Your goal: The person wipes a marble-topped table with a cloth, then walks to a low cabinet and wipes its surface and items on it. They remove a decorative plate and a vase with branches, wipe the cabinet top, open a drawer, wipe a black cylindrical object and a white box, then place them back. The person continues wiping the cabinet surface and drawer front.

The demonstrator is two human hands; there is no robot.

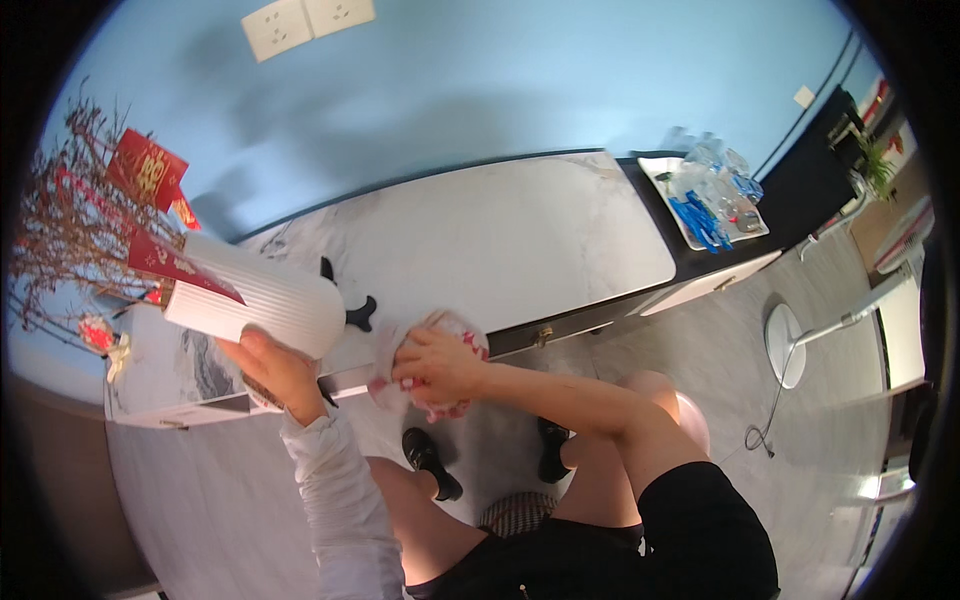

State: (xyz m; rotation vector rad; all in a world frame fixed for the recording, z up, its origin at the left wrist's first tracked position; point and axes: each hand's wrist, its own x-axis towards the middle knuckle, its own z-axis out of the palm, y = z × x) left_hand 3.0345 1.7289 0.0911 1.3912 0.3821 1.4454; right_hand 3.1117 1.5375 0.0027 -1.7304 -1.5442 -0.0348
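Observation:
A white ribbed vase (pixel 262 300) leans to the left above a marble-patterned cabinet top (pixel 495 240). Dry branches (pixel 60 195) with red paper cards (pixel 148 171) stick out of its mouth. My left hand (pixel 277 371) grips the vase's lower side, the thumb on the ribbed wall. Bunched in my right hand (pixel 439 364) is a white and red patterned cloth (pixel 457 405), slightly blurred, near the cabinet's front edge and to the right of the vase's base. Two black curved feet, one of them a forked piece (pixel 361 313), show beside the base; what they belong to is unclear.
At the cabinet's right end, a white tray (pixel 679 225) holds clear plastic bottles and blue items. Drawers with brass-coloured handles (pixel 544 336) line the front. A fan's round white base (pixel 786 345) and its cable (pixel 765 431) are on the floor at right. Wall sockets (pixel 277 30) are above.

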